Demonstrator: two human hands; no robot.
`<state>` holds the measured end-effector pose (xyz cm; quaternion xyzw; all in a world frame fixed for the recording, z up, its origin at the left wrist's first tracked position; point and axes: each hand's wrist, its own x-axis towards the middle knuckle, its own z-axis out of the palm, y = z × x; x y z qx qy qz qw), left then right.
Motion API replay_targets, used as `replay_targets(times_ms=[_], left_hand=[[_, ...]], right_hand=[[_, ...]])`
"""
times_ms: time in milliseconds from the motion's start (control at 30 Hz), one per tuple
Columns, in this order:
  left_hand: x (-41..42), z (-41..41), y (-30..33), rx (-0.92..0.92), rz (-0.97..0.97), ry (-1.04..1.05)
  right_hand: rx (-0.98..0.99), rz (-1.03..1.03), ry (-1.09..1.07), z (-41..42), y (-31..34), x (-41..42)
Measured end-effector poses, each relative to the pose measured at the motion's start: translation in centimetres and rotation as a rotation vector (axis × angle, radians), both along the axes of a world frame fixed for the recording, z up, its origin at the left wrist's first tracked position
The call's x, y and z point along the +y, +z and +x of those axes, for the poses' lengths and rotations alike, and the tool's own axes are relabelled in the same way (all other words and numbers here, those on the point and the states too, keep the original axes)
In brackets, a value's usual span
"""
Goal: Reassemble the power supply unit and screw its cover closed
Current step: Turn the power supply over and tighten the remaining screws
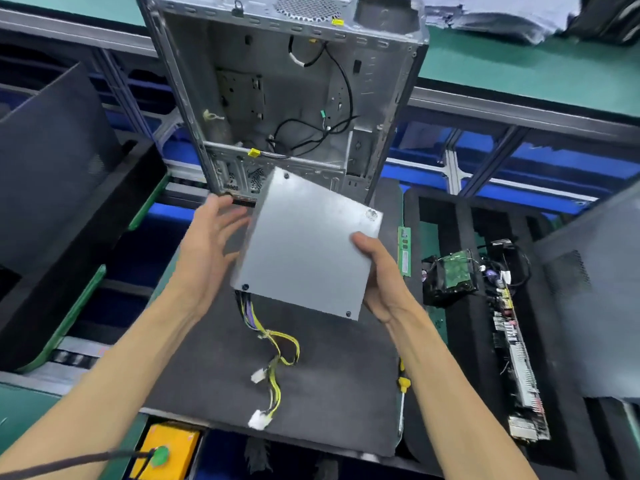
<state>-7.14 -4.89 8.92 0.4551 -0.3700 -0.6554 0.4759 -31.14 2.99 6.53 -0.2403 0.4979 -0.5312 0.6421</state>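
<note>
Left hand (211,233): fingers spread and straight, at 9 o'clock of the PSU (304,247), close beside its left edge; whether it touches is unclear (motion blur). Likely there to steady or catch the box, not to carry it.

PSU: held in the air at frame centre, above the dark mat (329,358) and at 6 o'clock of the open case (277,98). Tilted, flat grey cover facing the camera. Dark screw holes or screws show at three corners and a shiny boss at the fourth; cannot tell which are filled. Cable bundle (273,344), yellow and purple with white plugs, hangs from the lower left corner toward 6 o'clock, plugs lying on the mat.

Right hand (384,275): grips the PSU's right edge at 3 o'clock, thumb on top, fingers hidden beneath. It appears to bear the weight.

Screwdriver (403,382), yellow handle, lies at the mat's right edge, at 5 o'clock of the PSU; probably kept in reach for the cover screws.
</note>
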Motion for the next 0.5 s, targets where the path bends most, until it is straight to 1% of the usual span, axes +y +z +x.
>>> replay_targets(times_ms=[67,100,167,233,300,367,433,500], left_hand=[[0.6,0.7,-1.8,-0.018,0.118,-0.138],[0.9,0.9,-2.7,0.004,0.161,-0.202],[1.2,1.4,-4.2,0.060,0.262,-0.242],[0.7,1.7,-5.0,0.036,0.326,-0.238],[0.4,1.8,-5.4,-0.046,0.281,-0.290],[0.5,1.9,-5.8,-0.187,0.147,-0.335],[0.1,2.1,-6.5,-0.280,0.009,-0.302],[-1.3,2.6,-6.5,-0.319,-0.064,-0.213]], right_hand=[[-0.099,0.010,-0.095,1.5,-0.7,0.1],[-0.176,0.007,-0.151,2.6,-1.2,0.2],[-0.343,-0.009,-0.268,5.1,-2.4,0.1],[-0.475,-0.021,-0.352,7.6,-3.8,0.0],[-0.558,0.021,-0.446,9.9,-4.9,-0.3],[-0.632,0.078,-0.506,12.1,-5.8,-0.7],[-0.663,0.116,-0.490,14.2,-6.5,-1.1],[-0.634,0.154,-0.451,15.9,-6.8,-1.7]])
